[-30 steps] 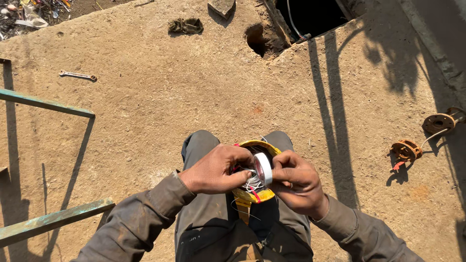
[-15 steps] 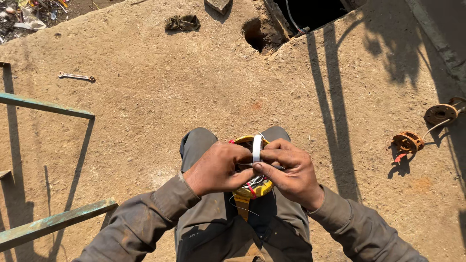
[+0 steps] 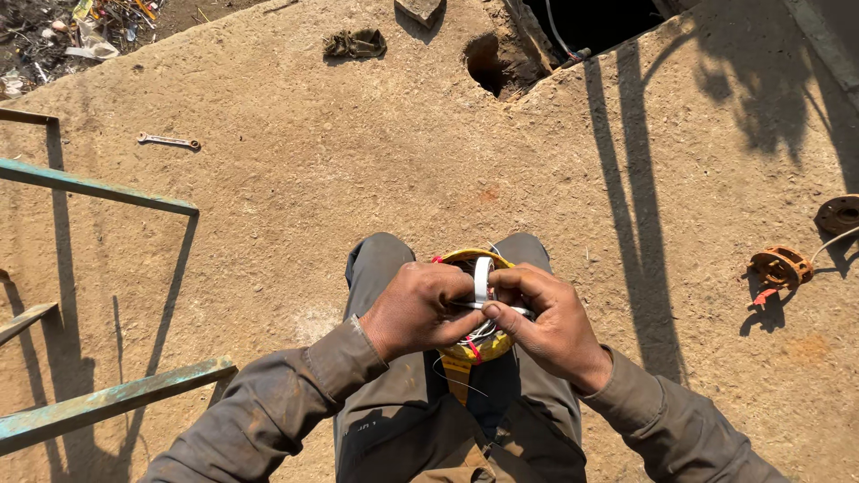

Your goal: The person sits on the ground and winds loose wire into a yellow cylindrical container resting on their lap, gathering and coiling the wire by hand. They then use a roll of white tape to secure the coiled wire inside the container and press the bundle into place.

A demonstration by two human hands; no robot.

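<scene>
Head view, white tape roll [image 3: 483,278] edge-on, yellow coil [image 3: 479,344]

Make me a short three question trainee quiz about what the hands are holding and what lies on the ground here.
1. True or false: both hands hold the roll of white tape over the yellow object.
2. Which tool lies on the dirt at upper left? A wrench B hammer C saw
3. Fill in: the rusty flange lies to the person's ____ side.

Key: 1 true; 2 A; 3 right.
</scene>
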